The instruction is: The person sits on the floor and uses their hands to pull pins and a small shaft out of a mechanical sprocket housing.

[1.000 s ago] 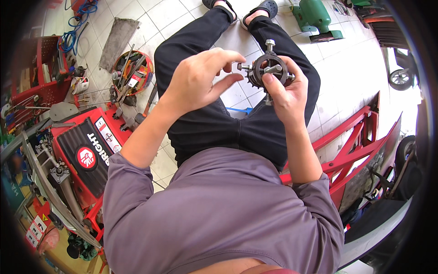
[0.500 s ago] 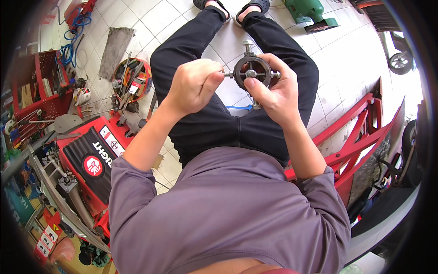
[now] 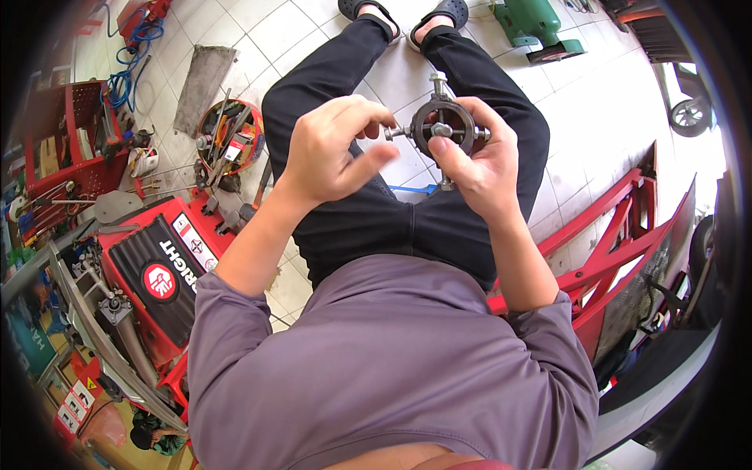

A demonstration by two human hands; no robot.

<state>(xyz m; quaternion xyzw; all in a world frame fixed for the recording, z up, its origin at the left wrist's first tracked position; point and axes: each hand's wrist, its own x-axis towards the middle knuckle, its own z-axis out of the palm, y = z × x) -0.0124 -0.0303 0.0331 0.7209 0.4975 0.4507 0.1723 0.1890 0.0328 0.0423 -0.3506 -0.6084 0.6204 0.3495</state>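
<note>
My right hand (image 3: 484, 166) grips a dark metal ring (image 3: 418, 125) from its right side, with the thumb across the front and the fingers behind. Bolts stick out of the ring at several sides, and one bolt head faces up near my thumb. On the left, a bolt (image 3: 397, 134) points out toward my left hand (image 3: 329, 153). That hand is open, its thumb and curled fingers apart on either side of the bolt's head, not gripping it. The ring hangs above the gap between my thighs.
To the left stand a round tub of hand tools (image 3: 254, 149), a red-and-black machine (image 3: 149, 274) and a red perforated rack (image 3: 59, 188). A green power tool (image 3: 533, 27) lies at the far right. Red metal framing (image 3: 603, 266) rises at my right. A grey plate (image 3: 202, 90) rests on the tiles.
The left fingers were closed around the left bolt and have now opened, showing its head. The right hand keeps its hold on the ring.
</note>
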